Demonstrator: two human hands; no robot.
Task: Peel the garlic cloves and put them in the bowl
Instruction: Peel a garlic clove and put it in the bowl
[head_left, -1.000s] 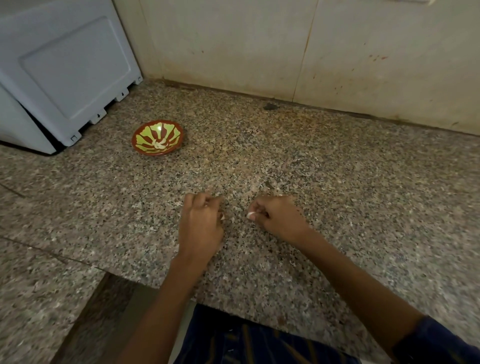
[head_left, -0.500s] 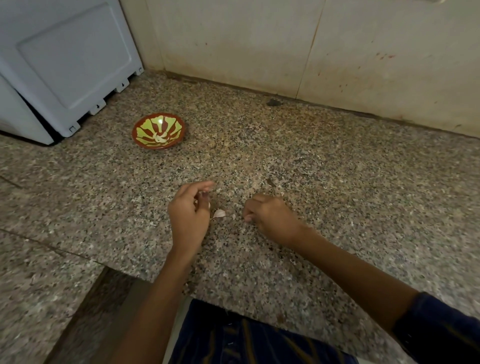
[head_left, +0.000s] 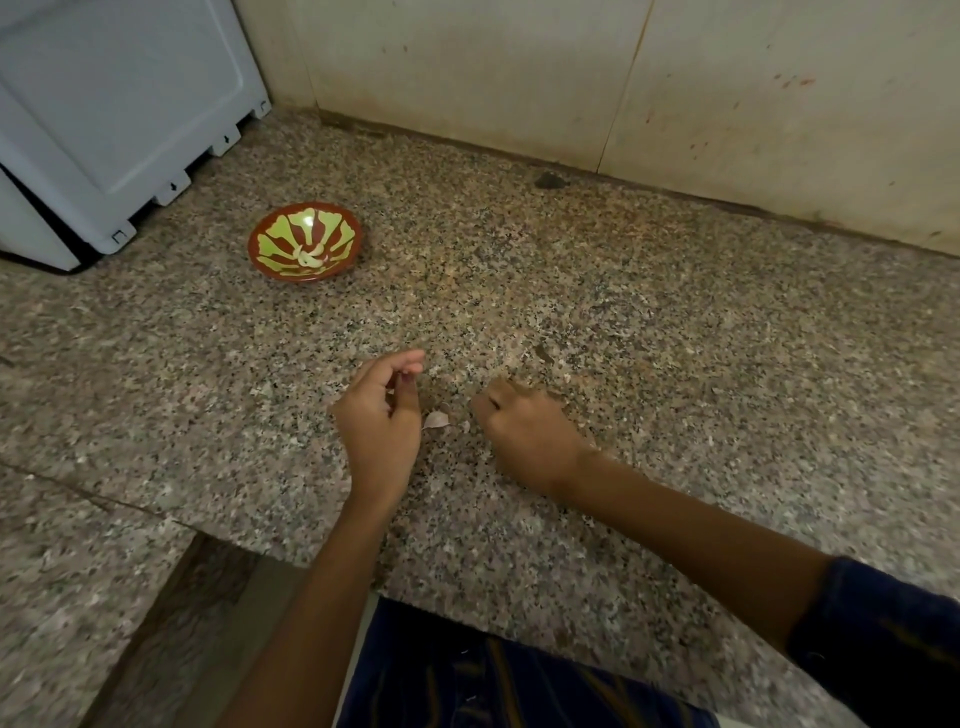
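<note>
1. A speckled granite counter (head_left: 649, 322) is seen from above, backed by a stained beige tile wall (head_left: 467, 73).
2. A red-and-green bowl (head_left: 272, 260) is set on the counter, with peeled cloves (head_left: 310, 258) lying in its middle.
3. A white appliance (head_left: 114, 104) is parked just left of the bowl, at the back.
4. Well in front of the bowl, the left hand (head_left: 379, 431) is held loosely curled; something small and dark seems pinched at thumb and forefinger, can't be told for sure.
5. The right hand (head_left: 524, 431) is balled up; whether anything's inside can't be told.
6. A garlic skin (head_left: 435, 419) is left on the counter between the hands.
</note>
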